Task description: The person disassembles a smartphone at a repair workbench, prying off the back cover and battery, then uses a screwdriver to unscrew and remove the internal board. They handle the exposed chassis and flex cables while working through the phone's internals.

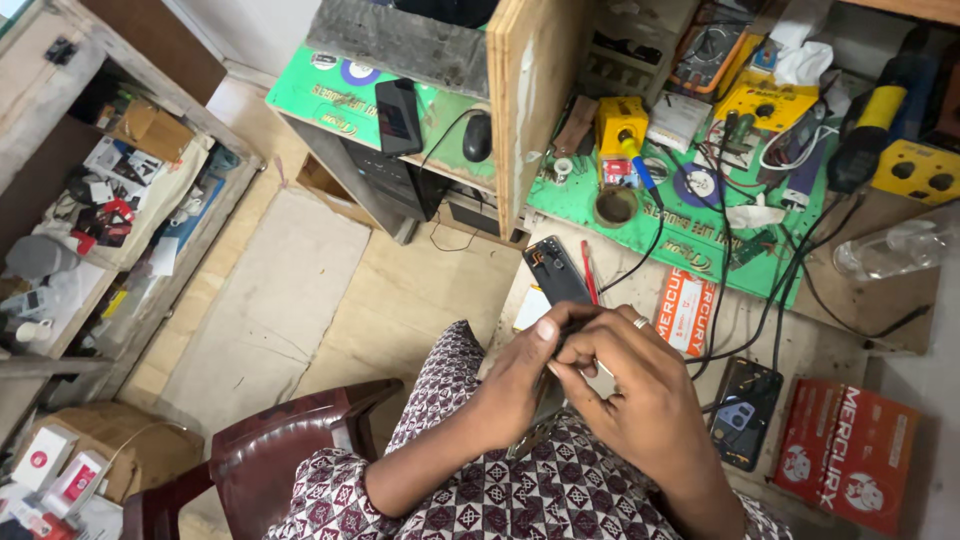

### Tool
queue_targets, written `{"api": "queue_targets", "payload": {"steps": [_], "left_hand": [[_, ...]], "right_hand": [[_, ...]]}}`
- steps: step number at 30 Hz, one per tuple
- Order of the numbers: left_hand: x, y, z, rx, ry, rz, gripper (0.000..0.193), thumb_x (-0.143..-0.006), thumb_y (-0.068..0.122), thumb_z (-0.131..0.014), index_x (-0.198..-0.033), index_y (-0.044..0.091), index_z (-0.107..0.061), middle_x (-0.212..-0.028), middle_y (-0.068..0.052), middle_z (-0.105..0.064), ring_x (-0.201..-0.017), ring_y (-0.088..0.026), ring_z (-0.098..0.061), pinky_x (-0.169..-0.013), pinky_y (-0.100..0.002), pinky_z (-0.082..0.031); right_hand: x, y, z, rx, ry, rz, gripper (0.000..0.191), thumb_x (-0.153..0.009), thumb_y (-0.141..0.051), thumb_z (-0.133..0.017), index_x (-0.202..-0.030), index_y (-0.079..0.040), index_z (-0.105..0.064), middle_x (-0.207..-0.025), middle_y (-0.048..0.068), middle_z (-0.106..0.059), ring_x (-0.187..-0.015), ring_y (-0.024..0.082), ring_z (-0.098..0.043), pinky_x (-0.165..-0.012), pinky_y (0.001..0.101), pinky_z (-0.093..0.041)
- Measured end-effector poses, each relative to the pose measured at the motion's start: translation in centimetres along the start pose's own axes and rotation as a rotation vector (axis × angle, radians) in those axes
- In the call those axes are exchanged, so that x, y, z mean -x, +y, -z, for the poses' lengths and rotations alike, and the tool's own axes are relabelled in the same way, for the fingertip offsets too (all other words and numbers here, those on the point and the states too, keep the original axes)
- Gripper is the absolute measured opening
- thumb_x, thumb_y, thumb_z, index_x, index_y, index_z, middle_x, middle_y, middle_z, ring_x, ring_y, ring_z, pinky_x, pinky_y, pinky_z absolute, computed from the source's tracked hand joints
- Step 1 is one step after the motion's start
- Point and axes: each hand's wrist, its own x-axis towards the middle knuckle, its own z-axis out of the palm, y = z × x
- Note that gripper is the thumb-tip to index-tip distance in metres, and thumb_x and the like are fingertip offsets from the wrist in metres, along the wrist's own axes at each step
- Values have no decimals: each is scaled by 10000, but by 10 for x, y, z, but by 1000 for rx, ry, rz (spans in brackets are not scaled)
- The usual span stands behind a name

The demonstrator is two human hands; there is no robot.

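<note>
Phone (556, 272), dark, slim, rectangular w/ its back off, sits in both hands above the person's lap, top end poking up past the fingers toward the bench edge. Left hand (520, 375) wraps it from the side, thumb pressed on the lower body, fingers closed round it. Right hand (635, 385) covers the bottom half, fingers curled tight together on it, silver ring (640, 322) on one finger. Lower part of the phone hidden under both hands; can't make out what's inside the opened back beyond a small orange bit near the top.

Red pen-like tool (589, 272) lies just beside it on the bench. Orange flat box (684, 310) near that, cardboard, partly under black cables. Another dark phone (745, 413) flat on the bench to the right, then a red cardboard box (848, 455), lid shut, contents unseen.

Green mat (690, 235) further back, glossy, cluttered: yellow blocky tool (621, 125), round tape roll (614, 206), crumpled tissue. Clear plastic bottle (893, 250) on its side at far right, cut off by the frame edge.

Plywood panel (530, 100) stands upright, splitting the desk; behind it a black mouse (477, 137) and a black phone (398, 116).

Open wooden shelf (120, 190) at left, crammed w/ boxes, papers, small gadgets, too jumbled to sort. Dark red chair (270, 460) at the bottom.
</note>
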Motion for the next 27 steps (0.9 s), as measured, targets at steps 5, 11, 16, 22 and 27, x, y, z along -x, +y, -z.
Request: {"api": "queue_targets", "payload": {"steps": [5, 11, 16, 22, 27], "left_hand": [[-9, 1, 3, 228, 10, 31, 753, -1082, 599, -287, -1417, -39, -505, -1223, -114, -644, -1161, -200, -617, -1042, -350, -495], [-15, 5, 5, 453, 51, 290, 752, -1019, 639, -306, -1468, 57, -461, -1101, -180, -672, -917, -278, -703, -818, -435, -607], [-23, -1, 6, 442, 29, 180, 756, -1051, 595, -328, -1474, -16, -464, -1207, -157, -661, -1004, -249, -695, -877, -415, -598], [-25, -7, 8, 184, 74, 116, 763, -1061, 588, -322, -1451, -44, -498, -1265, -152, -635, -1141, -183, -641, -1004, -330, -528], [-24, -7, 6, 164, 44, 69, 731, -1077, 559, -326, -1443, -48, -503, -1249, -137, -630, -1113, -188, -625, -976, -336, -523]], "right_hand": [[-3, 5, 1, -61, 181, 29, 276, -772, -64, -850, -991, -28, -686, -958, 76, -677, -849, 187, -685, -719, 302, -543], [-9, 12, 10, 77, 184, -23, 408, -715, -93, -887, -1107, -66, -774, -1061, 79, -682, -825, 188, -648, -651, 296, -494], [-9, 18, 9, 57, 204, -23, 310, -728, -91, -891, -1012, -65, -770, -1070, 61, -693, -881, 175, -681, -702, 286, -514], [-8, 25, 9, -10, 216, -9, 360, -741, -74, -880, -1066, -19, -738, -1068, 86, -684, -952, 201, -694, -794, 309, -558], [-7, 28, 7, 2, 231, -28, 314, -733, -70, -892, -997, -36, -727, -1036, 86, -694, -940, 193, -707, -794, 302, -566]]}}
